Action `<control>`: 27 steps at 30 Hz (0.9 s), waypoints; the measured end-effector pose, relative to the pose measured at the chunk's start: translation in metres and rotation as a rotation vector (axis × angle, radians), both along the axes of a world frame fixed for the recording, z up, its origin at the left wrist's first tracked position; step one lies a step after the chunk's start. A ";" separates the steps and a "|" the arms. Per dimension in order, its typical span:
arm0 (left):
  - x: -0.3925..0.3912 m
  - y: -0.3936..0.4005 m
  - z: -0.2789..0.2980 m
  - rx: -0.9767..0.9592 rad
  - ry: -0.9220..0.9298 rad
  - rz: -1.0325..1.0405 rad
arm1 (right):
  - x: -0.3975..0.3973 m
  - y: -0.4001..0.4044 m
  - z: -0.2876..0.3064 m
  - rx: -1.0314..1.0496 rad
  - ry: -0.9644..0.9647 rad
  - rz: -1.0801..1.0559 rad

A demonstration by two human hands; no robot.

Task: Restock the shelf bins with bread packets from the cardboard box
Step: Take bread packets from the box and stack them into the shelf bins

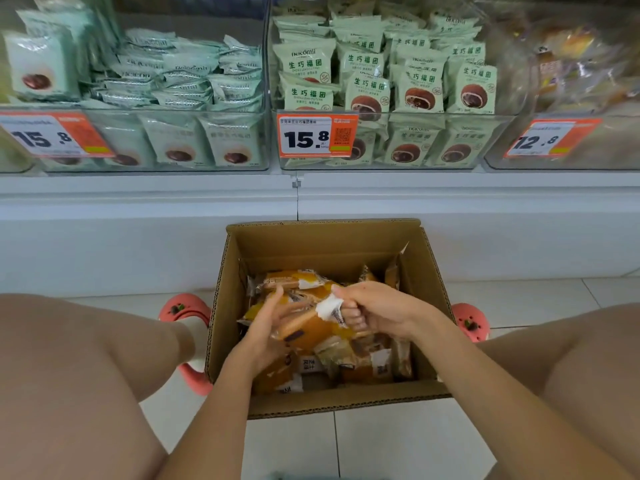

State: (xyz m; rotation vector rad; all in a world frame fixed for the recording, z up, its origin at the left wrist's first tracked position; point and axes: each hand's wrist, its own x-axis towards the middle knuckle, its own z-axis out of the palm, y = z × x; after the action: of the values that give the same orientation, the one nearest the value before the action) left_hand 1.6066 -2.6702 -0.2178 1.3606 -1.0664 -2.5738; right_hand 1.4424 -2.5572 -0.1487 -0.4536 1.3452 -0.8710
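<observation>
Orange-and-white plastic film wraps the bread packets (311, 327), which lie heaped in the open cardboard box (325, 247) on the floor, directly under both hands. The right hand (377, 311) has its fingers curled round the crimped white end of 1 packet, pinching that seal. The left hand (266, 327) lies with loosely spread fingers against the side of the same bundle, steadying it; whether it truly grips I cannot tell.

These packets look light and soft: bread in an air-puffed wrapper, easily crushed if squeezed across the middle, and the glossy film probably slips. The flat crimped ends seem the safest hold, or a cupped palm beneath.

Ahead of and above the hands, clear shelf bins (388, 157) hold green packets of chocolate buns behind an orange price tag (317, 136) reading 15.8. A bin (561, 81) up to the right of the hands, tagged 12.8, seems to hold similar golden bread, though blur hides details. The floor (381, 441) is pale glossy tile. The person's knees flank the box closely, and pink shoes (185, 308) sit at its sides, so lifting room is narrow.
</observation>
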 end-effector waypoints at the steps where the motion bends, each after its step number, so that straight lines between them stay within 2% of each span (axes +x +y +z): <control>1: 0.000 -0.002 0.005 0.051 0.092 0.038 | -0.001 0.002 0.000 0.014 -0.106 -0.114; 3: -0.003 -0.005 0.014 0.129 0.231 0.081 | -0.005 0.008 -0.002 0.069 -0.396 -0.399; 5: -0.004 -0.005 0.019 0.146 0.308 0.005 | -0.009 0.013 -0.007 0.113 -0.601 -0.640; 7: -0.005 -0.003 0.022 0.068 0.239 -0.152 | -0.010 0.016 -0.014 0.170 -0.693 -0.776; 9: -0.005 0.000 0.017 0.000 0.081 -0.248 | -0.006 0.018 -0.020 0.217 -0.720 -0.838; 11: -0.002 0.002 0.008 -0.072 -0.074 -0.218 | -0.002 0.018 -0.022 0.234 -0.625 -0.825; 12: -0.001 0.001 0.004 -0.094 -0.112 -0.189 | -0.001 0.018 -0.023 0.240 -0.497 -0.796; 15: -0.001 -0.003 0.000 -0.147 -0.130 -0.143 | 0.000 0.017 -0.030 0.290 0.124 -0.559; 16: -0.003 -0.004 0.002 -0.165 -0.135 -0.139 | 0.001 0.018 -0.032 0.282 0.223 -0.452; 17: -0.005 -0.004 0.005 -0.192 -0.144 -0.137 | 0.002 0.019 -0.033 0.265 0.203 -0.375; 19: -0.012 -0.004 0.012 -0.267 -0.189 -0.153 | 0.006 0.024 -0.032 0.205 -0.006 -0.317; 21: -0.019 -0.003 0.016 -0.427 -0.210 -0.166 | 0.012 0.028 -0.029 0.136 -0.111 -0.306; 24: -0.028 -0.004 0.024 -0.664 -0.198 -0.050 | 0.016 0.033 -0.030 0.067 -0.042 -0.325; 27: -0.033 -0.009 0.032 -0.793 -0.181 0.018 | 0.015 0.035 -0.027 -0.014 -0.005 -0.442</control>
State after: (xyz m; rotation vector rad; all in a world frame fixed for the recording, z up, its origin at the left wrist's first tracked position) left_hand 1.5741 -2.6790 -0.1857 1.3423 -1.8059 -1.6833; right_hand 1.4572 -2.5226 -0.1759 -0.1628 1.4610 -1.2416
